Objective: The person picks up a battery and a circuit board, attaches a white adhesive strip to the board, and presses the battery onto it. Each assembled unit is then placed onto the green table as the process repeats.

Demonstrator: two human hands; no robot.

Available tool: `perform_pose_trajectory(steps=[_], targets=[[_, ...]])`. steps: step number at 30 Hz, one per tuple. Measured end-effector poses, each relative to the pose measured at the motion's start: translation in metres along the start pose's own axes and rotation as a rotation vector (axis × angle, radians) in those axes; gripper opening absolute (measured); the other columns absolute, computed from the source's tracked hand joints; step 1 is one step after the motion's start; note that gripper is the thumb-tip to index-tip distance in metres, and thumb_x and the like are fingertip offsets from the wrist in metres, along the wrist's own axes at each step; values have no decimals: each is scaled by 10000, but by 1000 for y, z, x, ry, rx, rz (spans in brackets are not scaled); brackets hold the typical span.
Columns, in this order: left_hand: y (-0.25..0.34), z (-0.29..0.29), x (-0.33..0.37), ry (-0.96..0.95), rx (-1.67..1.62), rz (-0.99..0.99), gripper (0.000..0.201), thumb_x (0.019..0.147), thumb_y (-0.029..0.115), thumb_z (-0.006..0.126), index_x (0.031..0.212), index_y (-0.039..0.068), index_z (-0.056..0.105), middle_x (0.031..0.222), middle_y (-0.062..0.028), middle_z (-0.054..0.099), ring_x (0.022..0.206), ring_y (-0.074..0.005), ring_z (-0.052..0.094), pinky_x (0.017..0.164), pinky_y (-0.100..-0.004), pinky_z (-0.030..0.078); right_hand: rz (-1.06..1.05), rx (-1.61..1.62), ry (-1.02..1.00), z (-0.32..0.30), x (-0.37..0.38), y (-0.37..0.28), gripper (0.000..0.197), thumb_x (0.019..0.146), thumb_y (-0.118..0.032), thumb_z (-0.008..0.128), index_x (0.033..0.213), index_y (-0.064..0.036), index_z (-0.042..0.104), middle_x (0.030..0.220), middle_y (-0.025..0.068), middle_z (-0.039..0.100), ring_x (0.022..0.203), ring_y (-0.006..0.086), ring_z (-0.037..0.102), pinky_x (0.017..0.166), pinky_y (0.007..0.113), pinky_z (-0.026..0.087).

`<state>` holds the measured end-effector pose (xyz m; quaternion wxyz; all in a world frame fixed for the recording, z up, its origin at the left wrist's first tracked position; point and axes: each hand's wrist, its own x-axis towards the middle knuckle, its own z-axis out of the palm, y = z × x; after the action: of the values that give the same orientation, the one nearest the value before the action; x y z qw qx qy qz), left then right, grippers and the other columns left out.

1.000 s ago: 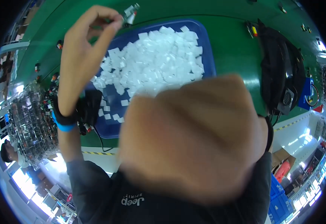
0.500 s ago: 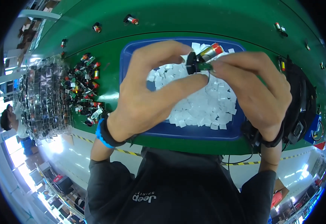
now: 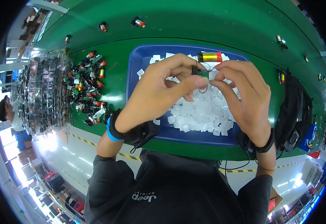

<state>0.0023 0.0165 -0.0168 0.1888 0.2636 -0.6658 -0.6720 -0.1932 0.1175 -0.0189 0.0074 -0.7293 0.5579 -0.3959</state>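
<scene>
My left hand (image 3: 163, 84) pinches a small green circuit board (image 3: 204, 74) with a black part on its left end, between thumb and fingers. Thin wires run from the board to a yellow-and-red cylindrical battery cell (image 3: 210, 57), which lies just beyond my fingertips. My right hand (image 3: 243, 95) is curled at the board's right end, its fingertips drawn together beside the wires; what they grip is too small to make out. Both hands are above a blue tray (image 3: 132, 71) that holds many small white square pieces (image 3: 200, 112).
A heap of similar battery-and-board units (image 3: 90, 87) lies left of the tray, beside stacked clear plastic trays (image 3: 45, 93). Several loose units, including one cell (image 3: 138, 23), dot the green table (image 3: 192, 22). A black bag (image 3: 293, 112) sits at the right. Another person (image 3: 11, 115) is far left.
The battery cell has swung from tilted to lying level, away from the black part. My left hand has shifted right and down; my right hand's fingers have moved to the board's wires.
</scene>
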Motion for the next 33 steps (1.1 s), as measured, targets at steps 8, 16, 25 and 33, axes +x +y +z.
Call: perform_pose_trajectory(steps=[8,16,25,33], targets=[[-2,-2,1,127,126,37,205,964,80,634,1147,-9,615,884,-84,683,712,-121,656,609,-250,540,542,264,-37,-11,6,12,126,888,-16,688,1011,-1,662,1094,107,678,901,158,653,680,263,532],[-8,5,-4,95,341,19,162,957,80,619,1099,3,601,892,-86,672,739,-127,679,613,-244,536,486,508,-61,1,7,-3,186,858,25,699,1042,10,673,1084,112,683,919,178,664,792,281,531],[-5,8,-7,23,317,-61,131,988,114,543,1035,-1,586,1028,-103,659,852,-163,677,777,-300,541,280,295,-123,2,1,8,279,715,62,799,962,-16,695,978,101,681,933,197,633,817,312,515],[-21,-11,1,-155,-743,-215,283,1011,169,503,1222,1,590,1153,-117,664,1068,-158,601,959,-343,436,-105,226,-164,-1,10,3,278,678,36,828,911,-36,694,934,80,709,863,220,599,752,314,496]])
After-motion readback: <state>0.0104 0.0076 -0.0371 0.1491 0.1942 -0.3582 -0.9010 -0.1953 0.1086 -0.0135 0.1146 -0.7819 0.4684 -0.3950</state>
